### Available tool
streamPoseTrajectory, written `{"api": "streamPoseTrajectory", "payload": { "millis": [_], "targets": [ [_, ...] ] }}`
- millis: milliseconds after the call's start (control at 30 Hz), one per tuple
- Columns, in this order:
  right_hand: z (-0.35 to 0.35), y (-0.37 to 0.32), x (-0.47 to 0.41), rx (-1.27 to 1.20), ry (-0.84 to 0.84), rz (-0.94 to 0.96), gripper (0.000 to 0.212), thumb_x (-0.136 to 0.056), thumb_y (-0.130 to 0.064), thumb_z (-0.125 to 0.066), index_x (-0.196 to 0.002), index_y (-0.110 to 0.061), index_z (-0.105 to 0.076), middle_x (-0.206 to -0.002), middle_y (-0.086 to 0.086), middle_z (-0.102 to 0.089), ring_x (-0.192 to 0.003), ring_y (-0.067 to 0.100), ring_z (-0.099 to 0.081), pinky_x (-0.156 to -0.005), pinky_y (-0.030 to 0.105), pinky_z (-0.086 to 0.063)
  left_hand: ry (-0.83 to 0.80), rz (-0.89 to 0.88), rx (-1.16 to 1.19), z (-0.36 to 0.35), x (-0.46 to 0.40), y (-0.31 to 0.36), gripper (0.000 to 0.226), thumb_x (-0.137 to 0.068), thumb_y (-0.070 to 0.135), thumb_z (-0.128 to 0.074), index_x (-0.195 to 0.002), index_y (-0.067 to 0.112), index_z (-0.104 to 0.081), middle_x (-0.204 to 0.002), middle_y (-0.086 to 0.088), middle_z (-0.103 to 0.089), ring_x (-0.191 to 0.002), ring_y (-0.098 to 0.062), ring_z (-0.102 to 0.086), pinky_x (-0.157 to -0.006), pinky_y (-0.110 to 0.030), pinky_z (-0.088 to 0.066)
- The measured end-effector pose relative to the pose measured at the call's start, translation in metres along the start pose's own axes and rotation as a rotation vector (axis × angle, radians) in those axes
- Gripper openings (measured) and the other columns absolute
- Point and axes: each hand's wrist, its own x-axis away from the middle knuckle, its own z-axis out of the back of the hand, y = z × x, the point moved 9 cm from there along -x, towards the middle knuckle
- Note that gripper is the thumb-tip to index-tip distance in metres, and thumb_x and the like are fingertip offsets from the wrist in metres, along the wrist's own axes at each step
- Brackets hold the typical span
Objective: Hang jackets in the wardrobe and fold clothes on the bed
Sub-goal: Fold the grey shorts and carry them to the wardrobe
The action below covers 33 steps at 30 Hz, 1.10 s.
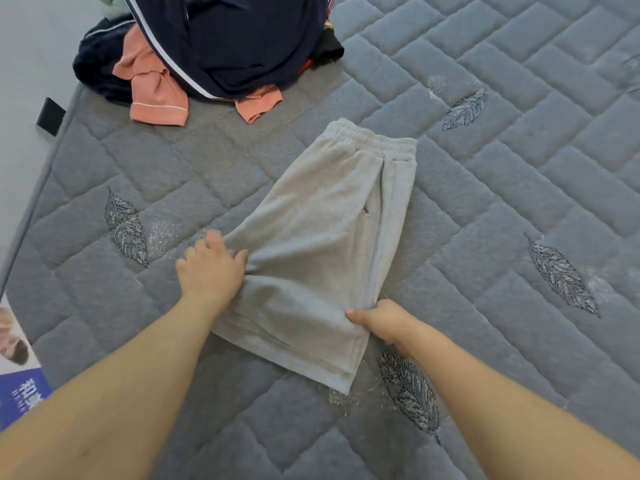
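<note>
Grey shorts half-folded on the bed, both hands on the leg end

From the head camera: the shorts (322, 244) lie leg over leg on the quilted bed (519, 174), waistband pointing at the clothes pile (221, 46). Left hand (209, 268) has its fingers bunched into the cloth at the crotch edge, right hand (379, 322) is pinched shut on the side seam near the hem. If they lift unevenly, I reckon the layers slide apart and that bunched bit creases. Soft fleecy fabric, elastic waist, hems stacked slightly off.
</note>
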Motion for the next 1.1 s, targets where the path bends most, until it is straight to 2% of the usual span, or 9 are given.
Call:
{"api": "streamPoseTrajectory", "payload": {
  "millis": [100, 233, 367, 467, 600, 700, 867, 1000, 1100],
  "targets": [
    [-0.004, 0.002, 0.016, -0.084, -0.049, 0.060, 0.022, -0.087, -0.030, -0.072, -0.102, -0.016, -0.065, -0.094, -0.006, -0.071, -0.071, 0.006, -0.065, -0.052, 0.014, -0.047, 0.175, -0.450, -0.113, 0.012, 0.032, 0.030, 0.045, -0.079, 0.039, -0.051, -0.114, 0.010, -0.050, -0.113, -0.015, -0.049, -0.100, -0.034, -0.049, -0.086, -0.046, -0.033],
    [-0.009, 0.006, 0.031, -0.260, -0.032, 0.175, 0.022, -0.090, -0.019, -0.069, -0.112, -0.013, -0.067, -0.099, -0.005, -0.076, -0.090, 0.012, -0.072, -0.075, 0.024, -0.058, -0.228, -0.828, -0.247, -0.047, 0.097, 0.040, 0.075, -0.065, 0.049, -0.050, -0.134, 0.020, -0.042, -0.140, -0.009, -0.033, -0.132, -0.033, -0.035, -0.107, -0.055, -0.026],
    [-0.031, 0.026, 0.034, -0.423, -0.091, 0.063, 0.032, -0.095, -0.003, -0.055, -0.126, -0.011, -0.052, -0.120, 0.007, -0.068, -0.105, 0.023, -0.066, -0.085, 0.038, -0.056, -0.241, -0.733, -0.334, -0.064, 0.110, 0.035, 0.076, -0.070, 0.042, -0.059, -0.141, 0.024, -0.039, -0.150, -0.008, -0.029, -0.142, -0.031, -0.023, -0.109, -0.066, -0.018],
    [-0.043, 0.038, 0.035, -0.361, -0.084, -0.027, 0.034, -0.097, 0.000, -0.048, -0.127, -0.013, -0.040, -0.123, 0.009, -0.060, -0.095, 0.025, -0.066, -0.070, 0.041, -0.060, -0.137, -0.733, -0.372, -0.054, 0.103, 0.043, 0.069, -0.069, 0.037, -0.066, -0.134, 0.021, -0.048, -0.143, -0.011, -0.040, -0.133, -0.033, -0.037, -0.100, -0.064, -0.032],
    [-0.039, 0.041, 0.031, -0.196, 0.072, -0.082, 0.024, -0.095, -0.002, -0.039, -0.118, -0.010, -0.039, -0.101, 0.009, -0.055, -0.068, 0.022, -0.058, -0.044, 0.031, -0.053, -0.059, -0.759, -0.422, -0.045, 0.092, 0.041, 0.055, -0.067, 0.022, -0.065, -0.121, 0.017, -0.052, -0.130, -0.009, -0.048, -0.118, -0.032, -0.045, -0.090, -0.053, -0.040],
    [-0.036, 0.036, 0.028, 0.129, 0.210, -0.035, 0.017, -0.095, -0.007, -0.041, -0.106, -0.012, -0.028, -0.083, 0.007, -0.047, -0.070, 0.025, -0.054, -0.063, 0.036, -0.052, -0.128, -0.724, -0.380, -0.045, 0.083, 0.028, 0.059, -0.069, 0.035, -0.060, -0.123, 0.017, -0.047, -0.132, -0.008, -0.042, -0.124, -0.031, -0.039, -0.099, -0.047, -0.034],
    [-0.047, 0.036, 0.033, 0.511, 0.209, -0.050, 0.022, -0.093, -0.017, -0.041, -0.111, -0.008, -0.034, -0.121, 0.017, -0.059, -0.110, 0.034, -0.059, -0.082, 0.037, -0.041, -0.300, -0.728, -0.250, -0.046, 0.077, 0.014, 0.061, -0.077, 0.049, -0.048, -0.132, 0.025, -0.040, -0.142, -0.001, -0.031, -0.137, -0.022, -0.026, -0.110, -0.037, -0.027],
    [-0.036, 0.034, 0.049, 0.576, 0.371, -0.031, 0.035, -0.086, -0.027, -0.053, -0.109, -0.010, -0.034, -0.121, 0.013, -0.053, -0.109, 0.032, -0.057, -0.080, 0.035, -0.041, -0.149, -0.810, -0.414, -0.033, 0.085, 0.024, 0.044, -0.086, 0.040, -0.058, -0.124, 0.018, -0.049, -0.128, -0.006, -0.046, -0.116, -0.027, -0.047, -0.080, -0.038, -0.042],
    [-0.042, 0.002, 0.076, 0.859, 0.639, 0.306, 0.039, -0.075, -0.024, -0.059, -0.110, -0.012, -0.047, -0.109, 0.009, -0.049, -0.096, 0.030, -0.052, -0.080, 0.039, -0.042, -0.069, -0.890, -0.329, -0.025, 0.096, 0.038, 0.034, -0.059, 0.016, -0.083, -0.087, 0.007, -0.063, -0.088, -0.014, -0.058, -0.077, -0.032, -0.059, -0.052, -0.036, -0.048]
  ]
}}
